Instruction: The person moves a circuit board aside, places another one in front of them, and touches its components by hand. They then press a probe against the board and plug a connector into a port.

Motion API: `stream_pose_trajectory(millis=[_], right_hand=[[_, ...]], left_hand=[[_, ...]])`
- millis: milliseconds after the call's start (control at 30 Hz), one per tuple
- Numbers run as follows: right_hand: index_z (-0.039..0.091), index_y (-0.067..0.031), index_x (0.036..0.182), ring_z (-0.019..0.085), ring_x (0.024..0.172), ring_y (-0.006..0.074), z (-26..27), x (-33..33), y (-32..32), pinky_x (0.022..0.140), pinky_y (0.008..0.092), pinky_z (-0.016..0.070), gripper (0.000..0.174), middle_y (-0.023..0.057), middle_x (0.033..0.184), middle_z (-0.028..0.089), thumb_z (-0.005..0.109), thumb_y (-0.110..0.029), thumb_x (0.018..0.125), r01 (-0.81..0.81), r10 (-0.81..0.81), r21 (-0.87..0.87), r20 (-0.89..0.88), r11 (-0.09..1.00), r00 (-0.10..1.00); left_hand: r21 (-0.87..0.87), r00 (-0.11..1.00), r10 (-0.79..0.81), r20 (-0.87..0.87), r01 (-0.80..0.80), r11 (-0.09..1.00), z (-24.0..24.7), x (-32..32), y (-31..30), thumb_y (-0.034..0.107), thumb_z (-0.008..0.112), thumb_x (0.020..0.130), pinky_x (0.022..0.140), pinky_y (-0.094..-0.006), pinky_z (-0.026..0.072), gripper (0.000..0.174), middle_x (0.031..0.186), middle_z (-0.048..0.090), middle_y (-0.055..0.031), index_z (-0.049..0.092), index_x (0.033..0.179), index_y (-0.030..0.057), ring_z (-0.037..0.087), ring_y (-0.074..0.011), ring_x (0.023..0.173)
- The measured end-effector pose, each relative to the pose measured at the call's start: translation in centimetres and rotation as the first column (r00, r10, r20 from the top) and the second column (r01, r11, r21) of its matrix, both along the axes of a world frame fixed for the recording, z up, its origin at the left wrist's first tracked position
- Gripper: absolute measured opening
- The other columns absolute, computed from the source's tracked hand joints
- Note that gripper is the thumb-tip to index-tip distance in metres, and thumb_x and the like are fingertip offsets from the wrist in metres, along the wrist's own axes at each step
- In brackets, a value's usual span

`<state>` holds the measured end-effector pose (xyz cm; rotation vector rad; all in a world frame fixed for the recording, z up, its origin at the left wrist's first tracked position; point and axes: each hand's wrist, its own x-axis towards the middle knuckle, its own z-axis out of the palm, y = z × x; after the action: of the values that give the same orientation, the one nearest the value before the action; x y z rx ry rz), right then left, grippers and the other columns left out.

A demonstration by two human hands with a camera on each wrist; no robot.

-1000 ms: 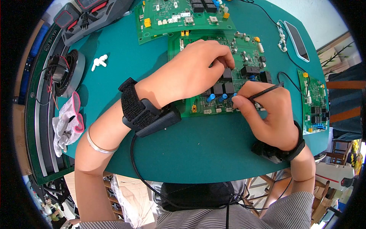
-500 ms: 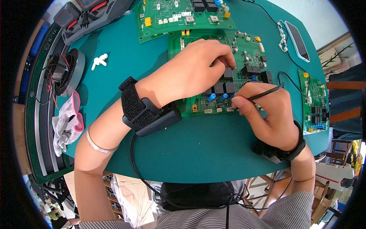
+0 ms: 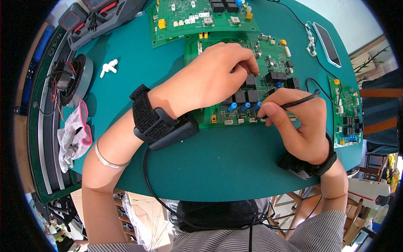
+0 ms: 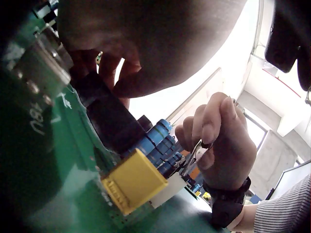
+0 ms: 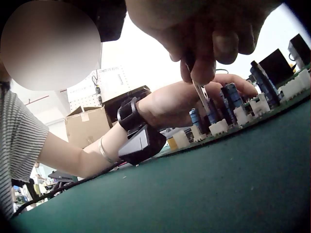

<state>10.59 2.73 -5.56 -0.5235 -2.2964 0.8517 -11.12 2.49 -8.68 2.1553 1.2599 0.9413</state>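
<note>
A green circuit board (image 3: 210,113) with black relays (image 3: 251,96) and blue cylindrical components (image 3: 232,107) lies on the table. Across its middle rests my left hand (image 3: 222,75), fingers bent loosely down beside the relays; in the left wrist view the fingertips are partly hidden behind a relay (image 4: 104,114). My right hand (image 3: 300,126), at the board's near edge, pinches slim tweezers (image 3: 300,101) with a dark upper end. Their silver tip (image 5: 201,95) points down close to the blue components and white connectors (image 5: 218,127) in the right wrist view.
A second circuit board (image 3: 180,31) overlaps the far edge, and another board (image 3: 346,113) lies at right. A phone (image 3: 327,44), beaded strap (image 3: 310,40), white earbuds (image 3: 110,68), glove (image 3: 75,136) and round speaker-like part (image 3: 75,80) are around. A cable (image 3: 152,189) trails from the left wrist.
My right hand has shifted slightly right with the tweezers, whose dark upper end has moved right too. More of the blue component by its fingertips shows now. The left hand stays put.
</note>
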Motion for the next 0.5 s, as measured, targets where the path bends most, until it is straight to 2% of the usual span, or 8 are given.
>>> stream_pose_trajectory(millis=[133,200,433,500], right_hand=[[0.058,0.0053,0.071,0.057,0.057,0.0365,-0.23,-0.05,0.41,0.052,0.0404,0.0436,0.021,0.0148,0.074,0.060,0.066,0.000,0.090,-0.051,0.051,0.035,0.002,0.998,0.999],[0.058,0.0051,0.071,0.057,0.058,0.0371,-0.09,0.00,0.42,0.053,0.0406,0.0440,0.021,0.0152,0.073,0.059,0.066,-0.001,0.090,-0.058,0.054,0.033,0.100,0.998,0.994],[0.059,0.0045,0.072,0.057,0.059,0.0376,-0.13,-0.11,0.27,0.053,0.0408,0.0443,0.020,0.0155,0.073,0.058,0.066,-0.002,0.090,-0.062,0.057,0.073,0.066,0.995,0.996],[0.058,0.0046,0.072,0.058,0.060,0.0375,0.10,-0.19,-0.06,0.053,0.0411,0.0446,0.020,0.0156,0.072,0.057,0.066,-0.001,0.090,0.019,-0.019,0.017,0.013,1.000,1.000]], left_hand=[[0.017,1.000,0.001,0.016,-0.002,1.000,-0.22,-0.01,0.02,0.002,0.048,0.090,0.089,-0.0376,0.0507,0.022,0.101,0.066,-0.0161,0.063,0.106,-0.0018,0.064,-0.0308,0.097],[0.003,1.000,-0.002,0.016,0.002,1.000,-0.09,-0.03,0.01,0.002,0.048,0.090,0.089,-0.0376,0.0507,0.022,0.101,0.066,-0.0161,0.063,0.107,-0.0018,0.064,-0.0308,0.097],[0.034,1.000,0.026,0.010,-0.026,0.999,-0.52,0.25,0.00,0.002,0.048,0.089,0.087,-0.0383,0.0507,0.022,0.100,0.066,-0.0169,0.062,0.105,-0.0021,0.064,-0.0318,0.094],[0.030,1.000,0.025,0.016,-0.025,0.999,-0.49,0.29,0.00,0.002,0.048,0.089,0.086,-0.0385,0.0507,0.022,0.100,0.066,-0.0171,0.062,0.105,-0.0022,0.064,-0.0321,0.094]])
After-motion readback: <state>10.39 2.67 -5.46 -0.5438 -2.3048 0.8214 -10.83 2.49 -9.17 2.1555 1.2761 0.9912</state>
